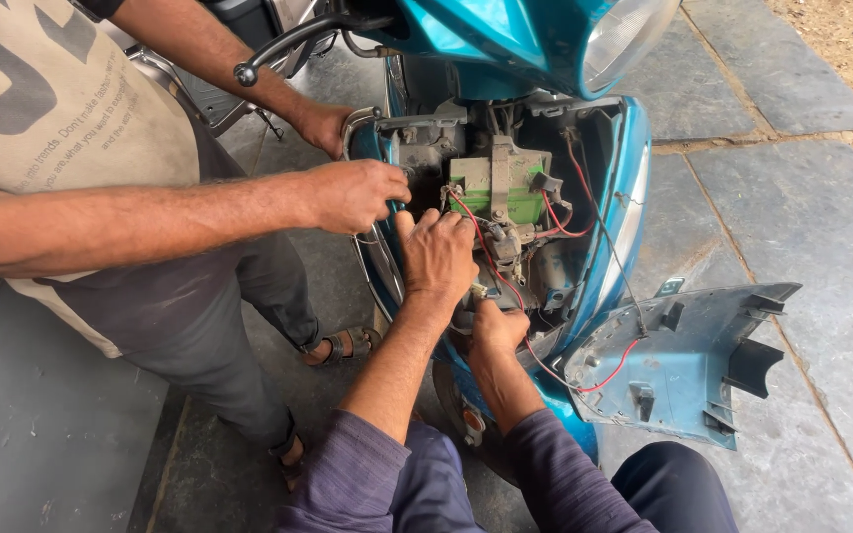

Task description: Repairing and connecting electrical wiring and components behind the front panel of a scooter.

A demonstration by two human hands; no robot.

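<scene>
Both hands (pixel 466 291) curled around parts inside teal scooter (pixel 505 39), on grey stone paving (pixel 802 227).

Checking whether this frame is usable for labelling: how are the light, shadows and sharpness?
Head view: soft, even daylight, no hard shadows; mild glare on the headlamp; the open battery bay is darker but legible; left hand and right hand sharp; slight wide-angle bending at the edges.
</scene>
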